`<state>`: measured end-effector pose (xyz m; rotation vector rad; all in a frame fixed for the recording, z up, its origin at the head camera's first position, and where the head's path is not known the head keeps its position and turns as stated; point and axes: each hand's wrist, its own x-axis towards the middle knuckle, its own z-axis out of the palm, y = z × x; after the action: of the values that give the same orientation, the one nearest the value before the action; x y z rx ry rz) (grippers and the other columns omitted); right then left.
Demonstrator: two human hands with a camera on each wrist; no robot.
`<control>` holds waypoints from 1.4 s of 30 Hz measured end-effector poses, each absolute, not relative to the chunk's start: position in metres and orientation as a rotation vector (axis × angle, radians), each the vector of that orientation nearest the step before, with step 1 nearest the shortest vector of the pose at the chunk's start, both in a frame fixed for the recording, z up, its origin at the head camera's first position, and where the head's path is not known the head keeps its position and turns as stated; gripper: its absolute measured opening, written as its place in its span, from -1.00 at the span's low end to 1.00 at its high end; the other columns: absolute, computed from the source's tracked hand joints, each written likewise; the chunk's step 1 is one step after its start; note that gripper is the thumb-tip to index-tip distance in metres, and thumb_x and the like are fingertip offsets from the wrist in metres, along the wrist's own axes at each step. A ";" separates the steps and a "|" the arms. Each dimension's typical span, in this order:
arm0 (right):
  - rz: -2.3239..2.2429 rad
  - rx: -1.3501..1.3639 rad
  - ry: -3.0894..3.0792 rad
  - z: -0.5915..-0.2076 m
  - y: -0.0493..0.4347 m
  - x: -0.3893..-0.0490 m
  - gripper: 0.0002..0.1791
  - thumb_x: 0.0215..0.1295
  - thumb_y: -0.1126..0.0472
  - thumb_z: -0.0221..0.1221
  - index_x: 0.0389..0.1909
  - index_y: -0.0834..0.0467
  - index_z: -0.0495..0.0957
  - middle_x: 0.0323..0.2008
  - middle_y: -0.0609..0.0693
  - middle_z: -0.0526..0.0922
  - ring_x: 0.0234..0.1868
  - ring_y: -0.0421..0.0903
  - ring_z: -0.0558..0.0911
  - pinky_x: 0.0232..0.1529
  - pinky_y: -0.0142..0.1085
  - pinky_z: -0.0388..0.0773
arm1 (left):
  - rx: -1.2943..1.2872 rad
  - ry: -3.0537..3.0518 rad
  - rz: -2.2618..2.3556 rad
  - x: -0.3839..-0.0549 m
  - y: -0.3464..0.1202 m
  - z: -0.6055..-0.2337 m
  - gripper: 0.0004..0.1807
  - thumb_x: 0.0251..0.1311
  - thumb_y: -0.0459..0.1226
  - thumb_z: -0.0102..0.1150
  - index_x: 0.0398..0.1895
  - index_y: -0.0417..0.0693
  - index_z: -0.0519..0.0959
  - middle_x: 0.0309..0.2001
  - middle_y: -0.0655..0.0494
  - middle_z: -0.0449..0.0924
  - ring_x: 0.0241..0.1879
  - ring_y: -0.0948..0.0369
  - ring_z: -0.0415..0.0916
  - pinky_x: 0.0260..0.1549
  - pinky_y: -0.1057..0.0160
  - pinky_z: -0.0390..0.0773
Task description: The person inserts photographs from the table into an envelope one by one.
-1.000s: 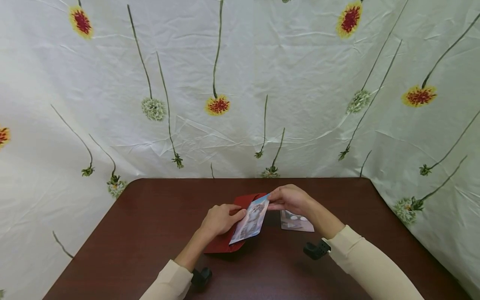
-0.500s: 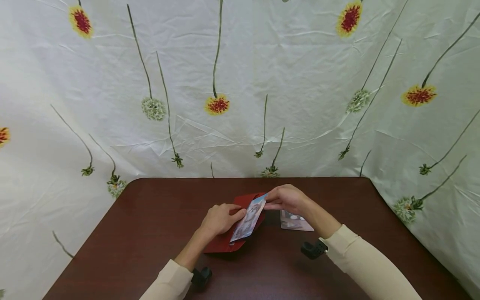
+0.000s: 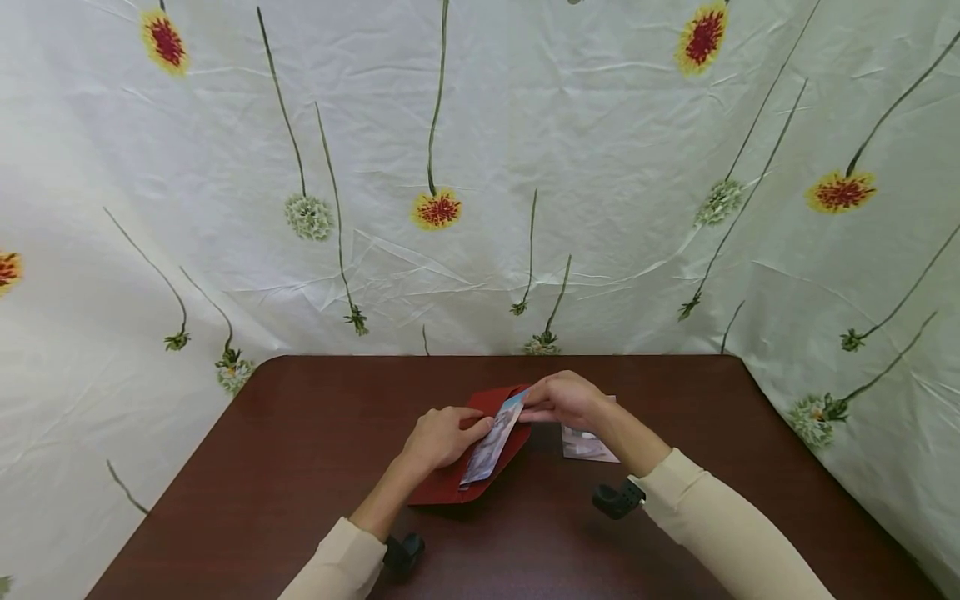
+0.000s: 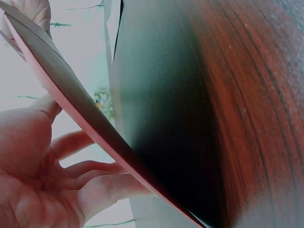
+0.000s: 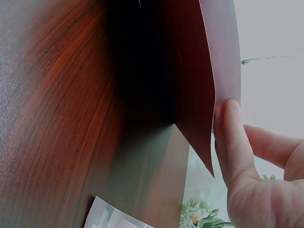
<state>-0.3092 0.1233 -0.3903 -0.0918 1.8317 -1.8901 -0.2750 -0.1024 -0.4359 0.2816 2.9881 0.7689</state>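
Observation:
In the head view, my left hand (image 3: 438, 439) holds a red envelope (image 3: 442, 492), its thumb by the opening. The envelope is tilted, with its right side raised off the table. A photo card (image 3: 491, 446) with a blue and pinkish picture sits partly inside it. My right hand (image 3: 564, 398) pinches the card's upper right end between thumb and fingers. The left wrist view shows the left hand (image 4: 57, 175) against the envelope's pink face (image 4: 90, 128). From the right wrist, fingertips of the right hand (image 5: 259, 175) grip the pale card (image 5: 223, 52) beside the envelope's dark red flap (image 5: 192, 85).
A second photo card (image 3: 588, 446) lies flat on the dark wooden table (image 3: 315, 433), partly under the right forearm. A white flowered cloth (image 3: 480, 275) hangs behind the table's far edge. Black wrist cameras (image 3: 618, 500) hang under both wrists.
My right hand has moved slightly left, and the photo card has slid further into the envelope, showing a narrower strip. The left hand has stayed in place.

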 end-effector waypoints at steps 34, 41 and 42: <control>-1.860 -0.059 1.840 -0.408 0.109 -0.306 -0.66 0.41 0.48 0.00 0.09 0.66 0.44 -0.27 0.21 0.74 -0.37 -0.05 0.77 -0.10 -0.13 0.72 | 0.265 2.980 0.758 -0.273 -0.100 -0.434 -0.45 0.35 0.19 0.12 0.22 0.11 0.66 0.18 -0.07 0.66 0.12 -0.06 0.62 0.01 -0.09 0.62; -1.864 -0.067 1.848 -0.408 0.106 -0.303 -0.67 0.41 0.48 0.00 0.06 0.66 0.46 -0.23 0.24 0.74 -0.35 -0.06 0.78 -0.10 -0.14 0.71 | 0.256 2.978 0.755 -0.273 -0.100 -0.434 -0.44 0.35 0.19 0.12 0.23 0.11 0.65 0.20 -0.09 0.65 0.11 -0.06 0.62 0.01 -0.09 0.62; -1.867 -0.064 1.845 -0.408 0.105 -0.303 -0.67 0.41 0.48 0.00 0.05 0.66 0.46 -0.23 0.25 0.74 -0.35 -0.06 0.78 -0.10 -0.15 0.71 | 0.255 2.977 0.756 -0.273 -0.100 -0.434 -0.44 0.35 0.20 0.12 0.24 0.11 0.65 0.20 -0.09 0.64 0.11 -0.06 0.62 0.00 -0.09 0.62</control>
<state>-0.3026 0.1051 -0.4085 -0.0640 1.8454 -1.8666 -0.2731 -0.0998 -0.4335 0.2545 2.9765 0.7556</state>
